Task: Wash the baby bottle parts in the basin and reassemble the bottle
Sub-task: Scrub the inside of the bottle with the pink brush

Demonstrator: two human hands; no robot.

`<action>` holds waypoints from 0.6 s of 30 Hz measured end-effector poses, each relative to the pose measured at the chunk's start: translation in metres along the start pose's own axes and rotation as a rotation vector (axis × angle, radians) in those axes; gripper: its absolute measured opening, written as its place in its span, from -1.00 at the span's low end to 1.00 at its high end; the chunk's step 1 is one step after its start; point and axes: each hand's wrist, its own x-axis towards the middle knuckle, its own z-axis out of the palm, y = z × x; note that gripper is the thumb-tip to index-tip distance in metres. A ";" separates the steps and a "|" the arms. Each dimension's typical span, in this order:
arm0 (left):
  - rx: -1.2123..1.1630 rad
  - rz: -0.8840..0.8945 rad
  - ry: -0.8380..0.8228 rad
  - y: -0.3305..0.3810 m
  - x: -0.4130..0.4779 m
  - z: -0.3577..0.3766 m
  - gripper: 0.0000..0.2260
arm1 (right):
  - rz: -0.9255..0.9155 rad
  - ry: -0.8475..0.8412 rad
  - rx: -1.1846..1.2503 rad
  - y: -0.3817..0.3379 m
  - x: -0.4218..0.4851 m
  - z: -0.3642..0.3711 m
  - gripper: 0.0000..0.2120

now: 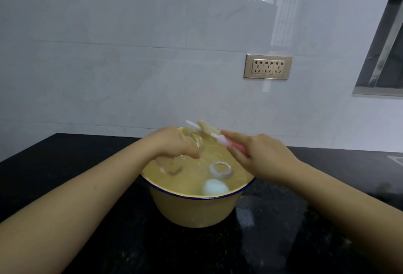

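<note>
From where I stand, the black bench (91,149) runs along a pale tiled wall, and both bare forearms reach in over it. The left hand (174,143) comes first, its fingers curled round a clear bottle (197,141). The bottle is held tilted over the yellow basin (196,210), with its threaded neck pointing up and to the right and its base dipping towards the water. The basin has a dark blue rim, sits on the bench and holds water. In the water, right of the bottle, lies a pale screw ring (220,170), and a light blue dome-shaped cap (216,187) sits just in front of it by the near rim. Above the far rim, a bottle brush (218,138) slants across, its sponge head just beside the bottle's mouth. The right hand (263,157) pinches its pink handle. Further right on the wall is a brass-coloured triple socket (268,67), then a window (383,59) at the edge.
</note>
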 end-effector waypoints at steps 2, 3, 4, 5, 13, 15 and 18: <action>0.351 0.050 0.162 0.005 -0.002 0.001 -0.69 | 0.039 -0.034 0.055 -0.002 -0.001 -0.005 -0.63; 0.478 0.085 0.226 0.007 -0.003 0.001 -0.71 | 0.055 -0.051 0.078 -0.003 -0.001 -0.007 -0.64; 0.576 0.126 0.275 0.009 -0.004 0.001 -0.73 | 0.070 -0.066 0.106 -0.004 0.000 -0.009 -0.64; 0.660 0.164 0.313 0.010 -0.005 0.002 -0.76 | 0.085 -0.082 0.142 -0.005 0.001 -0.011 -0.63; 1.047 0.431 0.582 0.007 -0.001 0.002 -0.64 | 0.201 -0.210 0.260 -0.016 0.008 -0.016 -0.63; 1.107 0.556 0.650 0.002 0.001 0.003 -0.54 | 0.185 -0.222 0.186 -0.021 0.012 -0.015 -0.64; 1.085 0.787 0.740 -0.002 0.005 0.006 -0.56 | 0.152 -0.257 0.043 -0.027 0.021 -0.014 -0.63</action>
